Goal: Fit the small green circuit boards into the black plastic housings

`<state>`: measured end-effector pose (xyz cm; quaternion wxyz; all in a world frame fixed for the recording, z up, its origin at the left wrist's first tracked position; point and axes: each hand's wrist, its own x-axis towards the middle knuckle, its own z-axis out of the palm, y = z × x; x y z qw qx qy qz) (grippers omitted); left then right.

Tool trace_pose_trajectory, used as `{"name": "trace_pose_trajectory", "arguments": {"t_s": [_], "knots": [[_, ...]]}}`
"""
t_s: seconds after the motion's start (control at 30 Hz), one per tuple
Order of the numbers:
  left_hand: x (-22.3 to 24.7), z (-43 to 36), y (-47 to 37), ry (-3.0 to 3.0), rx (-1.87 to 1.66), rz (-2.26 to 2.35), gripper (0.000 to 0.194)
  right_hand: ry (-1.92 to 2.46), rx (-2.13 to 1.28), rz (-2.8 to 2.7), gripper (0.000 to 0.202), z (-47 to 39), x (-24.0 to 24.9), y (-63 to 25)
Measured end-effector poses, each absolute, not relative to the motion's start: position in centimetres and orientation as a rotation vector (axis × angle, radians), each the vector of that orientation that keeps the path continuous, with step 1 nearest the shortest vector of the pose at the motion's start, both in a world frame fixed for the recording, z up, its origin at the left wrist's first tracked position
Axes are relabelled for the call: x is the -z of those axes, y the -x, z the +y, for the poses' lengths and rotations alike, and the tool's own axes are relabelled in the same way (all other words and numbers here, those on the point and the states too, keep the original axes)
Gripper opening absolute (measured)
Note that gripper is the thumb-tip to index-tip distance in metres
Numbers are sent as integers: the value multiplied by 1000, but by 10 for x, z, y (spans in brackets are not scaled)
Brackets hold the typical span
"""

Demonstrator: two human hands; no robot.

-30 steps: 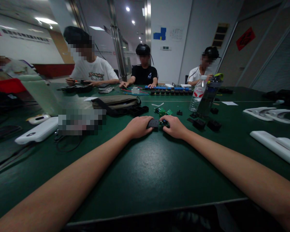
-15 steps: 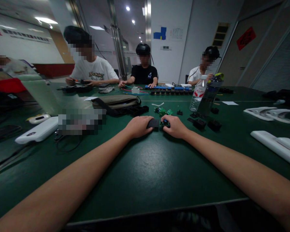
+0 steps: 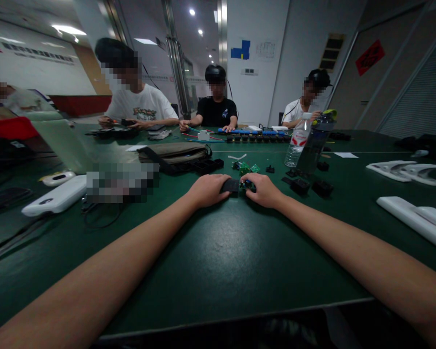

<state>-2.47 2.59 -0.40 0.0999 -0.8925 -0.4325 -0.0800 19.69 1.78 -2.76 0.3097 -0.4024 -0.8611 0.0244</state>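
Low over the dark green table [image 3: 221, 271], my left hand [image 3: 208, 190] is closed on a flat black plastic piece [image 3: 231, 185], whose right end sticks out past the fingers. My right hand [image 3: 264, 191] pinches a small green circuit board [image 3: 245, 185], with dark parts on it partly hidden by the fingers. Board and black piece face each other end to end, very close; whether they touch I cannot tell. Just beyond my hands lie more green circuit boards [image 3: 244, 167] and a small black part [image 3: 270, 169].
Black plastic housings [image 3: 322, 189] lie right of my hands, near a water bottle [image 3: 297, 143] and a dark bottle [image 3: 318, 145]. A grey-brown bag [image 3: 178, 152] lies behind my left hand. White curved shells [image 3: 414, 218] lie far right. Several people sit across the table.
My right hand has moved very slightly left, and the gap between the circuit board and the black piece looks a little smaller. Both grips are unchanged.
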Motion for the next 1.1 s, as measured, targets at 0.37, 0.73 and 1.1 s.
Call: {"name": "trace_pose_trajectory", "arguments": {"t_s": [0.37,0.73,1.1], "knots": [[2,27,26,2644,228,-1316,42,1088,-100,-2273,32,17,27,-198],[3,26,26,2648,227,-1317,38,1129,-92,-2266,27,20,29,-197],[4,27,26,2641,229,-1337,38,1142,-72,-2230,26,19,31,-195]]}}
